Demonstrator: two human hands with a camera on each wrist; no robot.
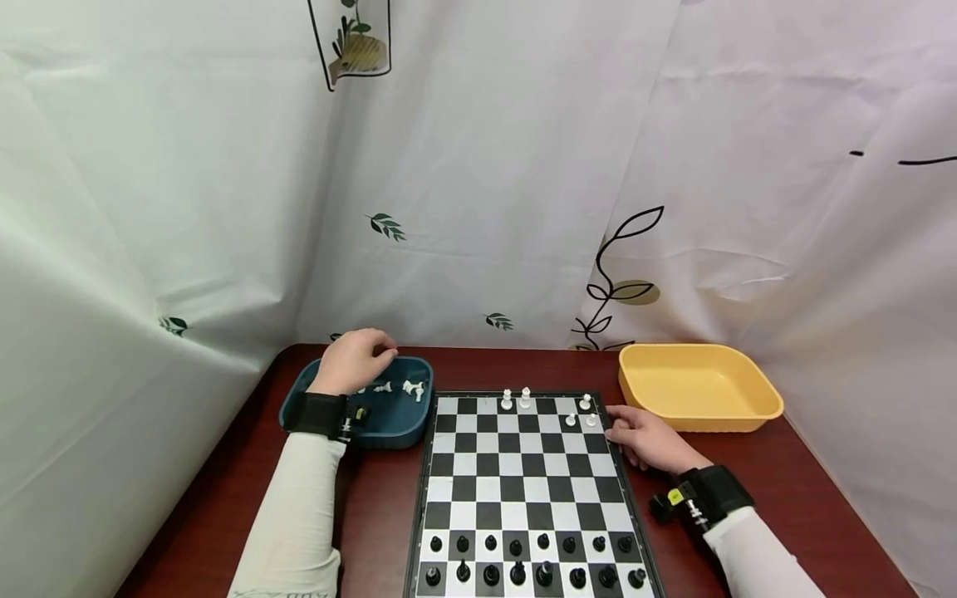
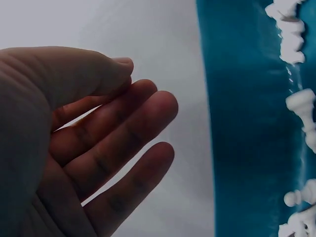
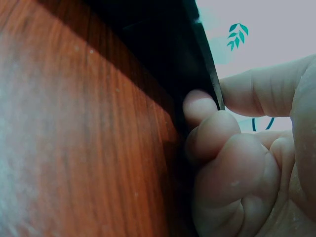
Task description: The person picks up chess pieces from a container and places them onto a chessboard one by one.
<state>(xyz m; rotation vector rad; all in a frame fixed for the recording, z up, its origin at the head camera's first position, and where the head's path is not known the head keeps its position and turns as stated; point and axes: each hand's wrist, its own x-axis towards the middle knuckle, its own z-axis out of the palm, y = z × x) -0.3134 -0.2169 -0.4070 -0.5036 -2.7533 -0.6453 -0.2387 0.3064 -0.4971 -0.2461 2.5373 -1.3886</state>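
My left hand is raised over the blue tray. In the left wrist view its thumb meets the index fingertip, the other fingers stretch out loosely, and no piece shows between them. White chess pieces lie in the tray. At the right edge of the chessboard, my right hand pinches the border, thumb on one side and fingertips on the other in the right wrist view. Several white pieces stand at the board's far end. Two rows of black pieces line the near end.
A yellow tray sits at the back right of the dark red table, beyond my right hand. Behind the table hangs a pale cloth with leaf drawings. The blue tray stands left of the board's far corner.
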